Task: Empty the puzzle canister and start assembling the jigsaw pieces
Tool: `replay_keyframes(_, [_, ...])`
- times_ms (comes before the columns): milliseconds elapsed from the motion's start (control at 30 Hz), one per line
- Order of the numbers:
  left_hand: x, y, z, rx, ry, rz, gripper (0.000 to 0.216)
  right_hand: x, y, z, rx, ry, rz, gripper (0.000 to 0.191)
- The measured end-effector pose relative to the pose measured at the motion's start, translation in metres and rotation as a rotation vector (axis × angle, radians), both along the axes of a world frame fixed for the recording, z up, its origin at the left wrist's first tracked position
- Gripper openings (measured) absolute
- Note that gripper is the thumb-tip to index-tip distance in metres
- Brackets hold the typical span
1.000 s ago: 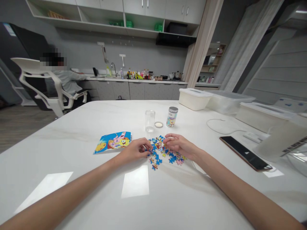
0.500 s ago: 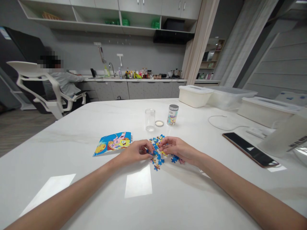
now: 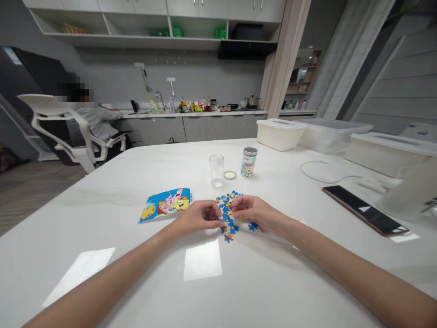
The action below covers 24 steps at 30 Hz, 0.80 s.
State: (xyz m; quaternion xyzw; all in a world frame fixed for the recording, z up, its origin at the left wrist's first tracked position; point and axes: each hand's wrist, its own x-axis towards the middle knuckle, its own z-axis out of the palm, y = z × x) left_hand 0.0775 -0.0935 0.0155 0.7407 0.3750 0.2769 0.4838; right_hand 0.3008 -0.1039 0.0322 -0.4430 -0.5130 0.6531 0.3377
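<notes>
A loose pile of small jigsaw puzzle pieces [image 3: 234,228], mostly blue with some yellow and pink, lies on the white table [image 3: 143,273]. At the pile's left side is my left hand [image 3: 200,215], thumb and fingers curled around a puzzle piece [image 3: 221,218] at their tips. My right hand [image 3: 256,213] reaches in from the other side with its fingers bent together over the pieces; whatever is between the tips is hidden. A few blue pieces [image 3: 253,226] lie beneath the right palm. Beside my left hand rests a blue picture sheet [image 3: 165,204] with cartoon figures.
Behind the pile stand a clear jar [image 3: 216,171], a round lid [image 3: 230,175] and a cartoon-printed jar [image 3: 248,163] with a silver lid. Rightward lie a phone [image 3: 363,209], a white cable [image 3: 307,174] and lidded boxes [image 3: 282,135]. A person [image 3: 99,120] sits at the far left.
The whole view has shifted slightly, so the table things appear a little further right. Both hands stay at the pile, with only small finger movements.
</notes>
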Motion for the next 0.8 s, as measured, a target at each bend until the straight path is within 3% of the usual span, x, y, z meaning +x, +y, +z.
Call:
replay_keyframes(333, [0.0015,-0.0001,0.0002,-0.005,-0.069,-0.031,0.012,0.0008,-0.0001,-0.0032,-0.013,0.071,0.027,0.032])
replay_keyframes(800, [-0.0003,-0.0008,-0.0004,0.017,-0.019,-0.021,0.023,-0.0004,-0.0010,-0.0017,-0.004,0.097,0.031,0.027])
